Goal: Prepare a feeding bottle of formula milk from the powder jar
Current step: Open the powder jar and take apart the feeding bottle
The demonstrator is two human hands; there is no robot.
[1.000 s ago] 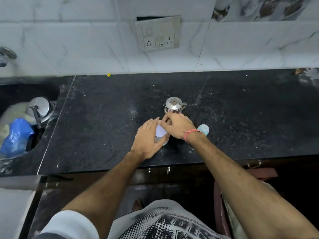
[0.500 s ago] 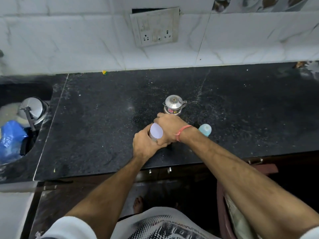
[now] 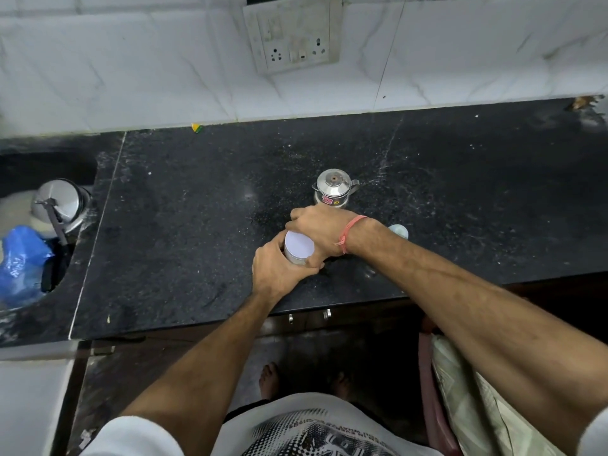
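Note:
The powder jar [image 3: 298,249], small and round with a pale lilac lid, stands near the front of the black counter [image 3: 197,225]. My left hand [image 3: 278,273] wraps around its body from the near side. My right hand [image 3: 320,227] grips the lid's rim from the far side, a red thread on the wrist. A pale blue cap or bottle top [image 3: 398,230] peeks out behind my right forearm; the rest of it is hidden. A small steel lidded pot [image 3: 333,189] with a spout stands just beyond my hands.
A sink [image 3: 39,232] at the left holds a steel pressure cooker [image 3: 61,205] and a blue plastic bag [image 3: 21,266]. A wall socket plate [image 3: 292,34] sits on the white tiles. A chair with cloth [image 3: 460,390] stands at lower right, below the counter edge.
Both hands have closed more tightly on the jar. My left hand moved from covering the lid to gripping the body, so the lid now shows. The view tilted down slightly.

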